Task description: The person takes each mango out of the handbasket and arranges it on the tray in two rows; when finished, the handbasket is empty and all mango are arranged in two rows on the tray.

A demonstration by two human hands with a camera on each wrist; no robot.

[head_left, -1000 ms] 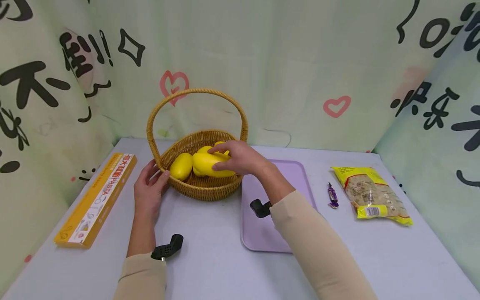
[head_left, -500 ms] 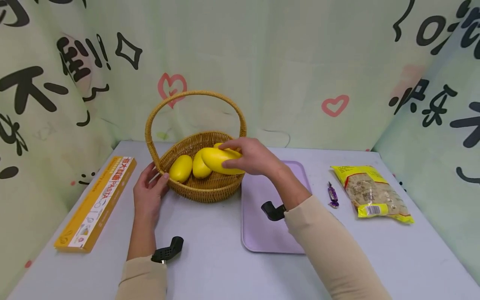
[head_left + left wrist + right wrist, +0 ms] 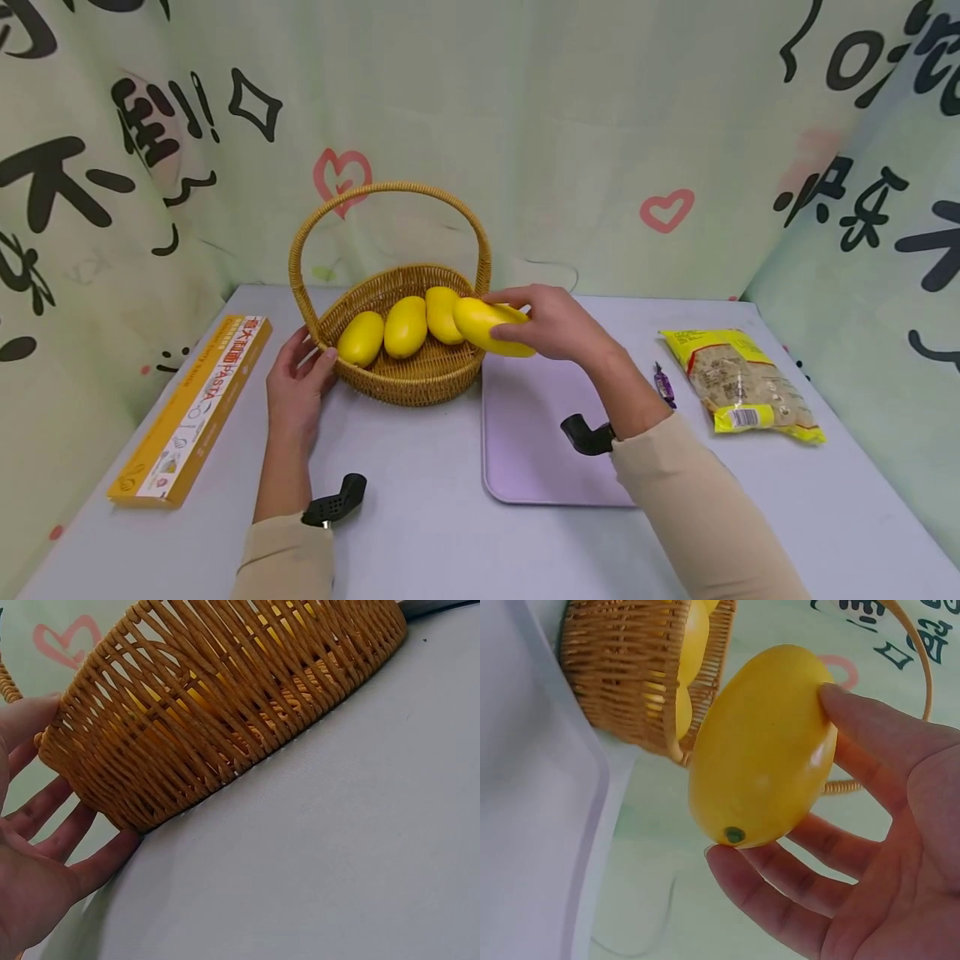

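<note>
My right hand holds a yellow mango between thumb and fingers, above the basket's right rim and the tray's back left corner. In the right wrist view, a green stem spot shows on this mango. The wicker basket stands upright on the table with 3 more yellow mangoes inside, one of them a mango in the middle. At the basket's left end my left hand grips it, thumb at the rim. Its fingers lie along the outer wall in the left wrist view.
A lilac tray lies right of the basket, under my right forearm. Farther right are a purple-wrapped candy and a yellow-ended bag of brown food. An orange pasta box lies left. A printed curtain encloses the table.
My right hand has lifted the mango and carried it rightward, from over the basket's middle to past its right rim. The left hand has stayed on the basket.
</note>
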